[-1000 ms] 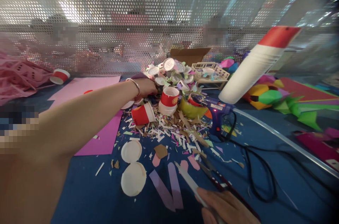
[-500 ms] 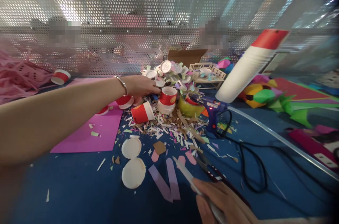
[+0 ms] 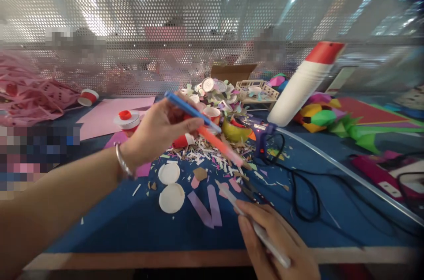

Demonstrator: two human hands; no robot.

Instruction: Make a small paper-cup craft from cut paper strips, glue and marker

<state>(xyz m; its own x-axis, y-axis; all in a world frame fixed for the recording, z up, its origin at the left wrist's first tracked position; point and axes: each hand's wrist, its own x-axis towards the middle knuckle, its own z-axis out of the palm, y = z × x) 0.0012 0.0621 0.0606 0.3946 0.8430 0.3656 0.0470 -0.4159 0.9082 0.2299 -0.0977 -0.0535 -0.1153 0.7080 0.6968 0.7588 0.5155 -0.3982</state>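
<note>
My left hand [image 3: 155, 127], raised over the paper scraps, grips a blue marker [image 3: 185, 105] and an orange-red marker [image 3: 220, 145] together; both look slightly blurred. Held like a writing tool, a whitish pen [image 3: 228, 194] slants up and left from my right hand [image 3: 274, 236]. Near its tip lie pink paper pieces [image 3: 223, 188] and two purple paper strips [image 3: 214, 206]. To their left are two white discs [image 3: 171, 198]. Behind my left hand are a tipped red-and-white paper cup [image 3: 183, 140] and a standing one [image 3: 212, 114]. Scissors [image 3: 255, 194] lie partly hidden beyond my right hand.
A purple glue gun [image 3: 261, 143] stands by the yellow-green bowl [image 3: 236, 132], its black cable [image 3: 293, 187] looping rightward. A tall leaning cup stack [image 3: 300, 90] rises behind it. A decorated cup [image 3: 127, 122] sits left, pink paper [image 3: 106, 112] behind. The table's edge [image 3: 132, 259] runs along the front.
My left hand has come back from the scrap pile toward me and now holds the blue and orange-red markers. My right hand keeps the whitish pen in nearly the same place.
</note>
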